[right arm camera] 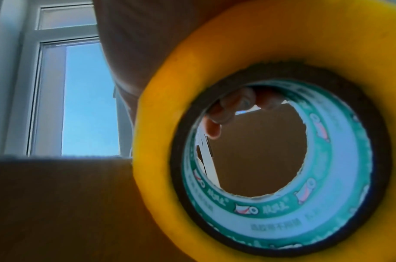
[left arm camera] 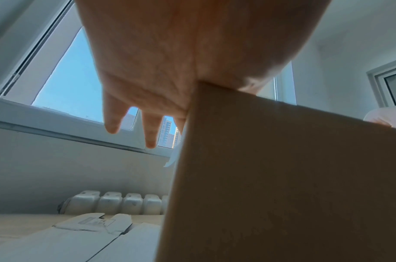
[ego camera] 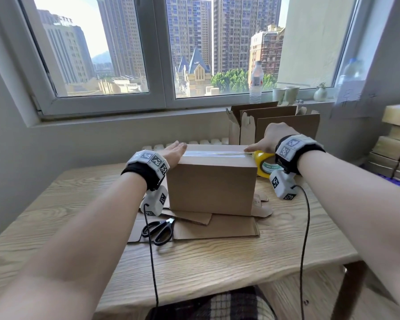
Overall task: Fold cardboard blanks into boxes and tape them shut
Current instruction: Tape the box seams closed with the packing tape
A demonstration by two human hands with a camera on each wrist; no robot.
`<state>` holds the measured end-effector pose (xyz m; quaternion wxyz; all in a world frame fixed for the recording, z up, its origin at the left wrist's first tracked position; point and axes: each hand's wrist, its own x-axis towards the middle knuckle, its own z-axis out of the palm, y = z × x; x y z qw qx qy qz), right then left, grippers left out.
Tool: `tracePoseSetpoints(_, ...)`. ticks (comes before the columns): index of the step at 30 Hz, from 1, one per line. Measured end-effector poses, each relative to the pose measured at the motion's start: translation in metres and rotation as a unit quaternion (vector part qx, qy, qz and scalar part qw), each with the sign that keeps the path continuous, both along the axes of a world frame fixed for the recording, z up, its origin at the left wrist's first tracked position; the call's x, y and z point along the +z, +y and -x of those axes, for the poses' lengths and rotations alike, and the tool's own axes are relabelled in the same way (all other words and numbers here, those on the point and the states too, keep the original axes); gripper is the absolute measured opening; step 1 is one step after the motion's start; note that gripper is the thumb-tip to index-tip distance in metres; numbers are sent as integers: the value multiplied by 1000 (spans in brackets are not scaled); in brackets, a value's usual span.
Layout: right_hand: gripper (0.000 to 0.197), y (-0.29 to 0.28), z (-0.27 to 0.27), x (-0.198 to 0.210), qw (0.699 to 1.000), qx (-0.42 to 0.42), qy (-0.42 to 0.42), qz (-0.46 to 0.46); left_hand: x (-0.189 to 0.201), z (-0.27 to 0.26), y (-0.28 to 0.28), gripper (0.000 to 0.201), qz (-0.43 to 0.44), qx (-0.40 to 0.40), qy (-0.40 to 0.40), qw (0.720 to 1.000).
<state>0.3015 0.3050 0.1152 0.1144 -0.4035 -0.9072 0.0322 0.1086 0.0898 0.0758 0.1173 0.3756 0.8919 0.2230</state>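
Your closed cardboard box [ego camera: 211, 188] stands on the pale, grained wooden bench [ego camera: 217, 262], matte brown and square-edged, with one glossy strip of clear tape [ego camera: 215, 154] running along its top seam. Your left hand [ego camera: 174, 153] lies flat on the box's left top edge, fingers [left arm camera: 112, 122] straight and slightly spread. Your right hand [ego camera: 271, 139] curls round the one yellow tape roll [ego camera: 264, 163] at the box's right edge (its green-printed core shows in the right wrist view); the fingertips inside the core are mostly hidden. Flat cardboard blanks [ego camera: 194, 227] lie under the box, their count unclear. One pair of black-handled scissors [ego camera: 158, 229] rests on them.
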Motion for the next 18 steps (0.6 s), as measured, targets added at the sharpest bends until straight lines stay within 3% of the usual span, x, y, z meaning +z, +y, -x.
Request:
tracePoseSetpoints(6,70,1,1,-2,1000,8,8,-1,-2,9,24,49,95,72,87,989)
tracePoseSetpoints(8,69,0,2,-3,1000,11,7,-1,-6,7,30,60,156,80,153,972)
tracePoseSetpoints(10,68,1,1,-4,1000,9,8,3,-3,-5,39,75,195,101,166,961)
tracePoseSetpoints(11,67,2,1,-5,1000,7,10,3,-3,-11,42,73,195,104,159,962)
tracePoseSetpoints(13,67,4,0,-7,1000,7,13,2,-1,-17,49,47,186,63,160,967)
tracePoseSetpoints(15,67,5,0,-9,1000,6,16,3,-6,-3,67,26,239,7,170,956)
tracePoseSetpoints(16,67,5,1,-10,1000,6,16,2,-9,0,71,30,242,25,158,957)
tracePoseSetpoints(18,66,4,2,-9,1000,6,14,-3,-12,2,81,62,254,65,155,952)
